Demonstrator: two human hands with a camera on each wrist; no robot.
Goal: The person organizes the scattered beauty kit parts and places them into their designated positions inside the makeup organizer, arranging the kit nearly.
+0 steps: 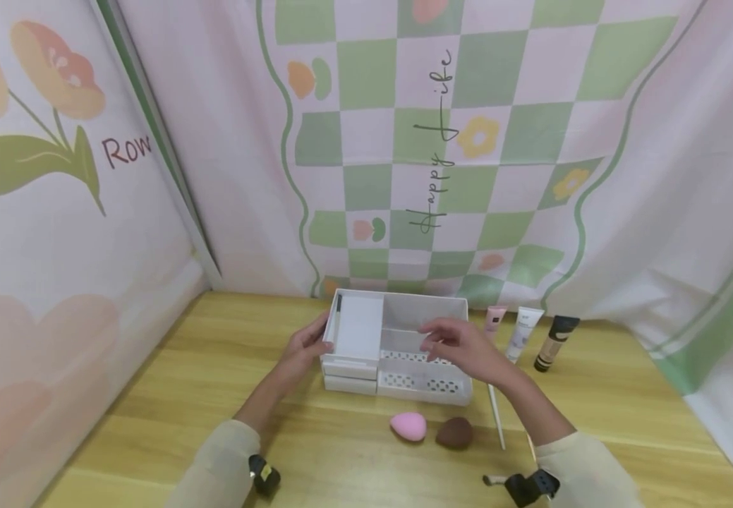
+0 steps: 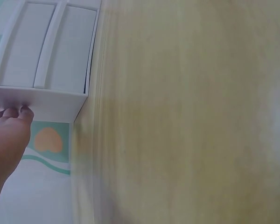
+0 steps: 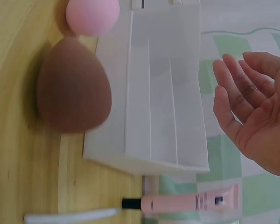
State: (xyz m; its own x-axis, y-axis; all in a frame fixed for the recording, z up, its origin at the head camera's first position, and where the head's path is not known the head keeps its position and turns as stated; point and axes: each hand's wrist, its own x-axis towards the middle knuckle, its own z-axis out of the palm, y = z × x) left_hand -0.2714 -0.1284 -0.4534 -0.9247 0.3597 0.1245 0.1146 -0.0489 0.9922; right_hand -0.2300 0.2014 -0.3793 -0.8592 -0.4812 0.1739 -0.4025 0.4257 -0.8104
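Note:
A white storage organizer (image 1: 426,305) with two small drawers (image 1: 350,377) stands on the table. Against its left side wall rest the fingertips of my left hand (image 1: 303,347), also seen at that wall in the left wrist view. My right hand (image 1: 464,346) hovers over the right-hand compartments, its fingers loosely bent with nothing between them. In the right wrist view the dividers (image 3: 149,102) of those compartments show. A slim dark-tipped stick (image 1: 338,305) stands in the narrow slot at the organizer's left.
In front of the organizer lie a pink makeup sponge (image 1: 409,426) and a brown one (image 1: 455,432). To the right stand a pink tube (image 1: 494,319), a white tube (image 1: 525,333) and a beige tube with black cap (image 1: 555,343). A white-handled stick (image 1: 497,420) lies beneath my right forearm.

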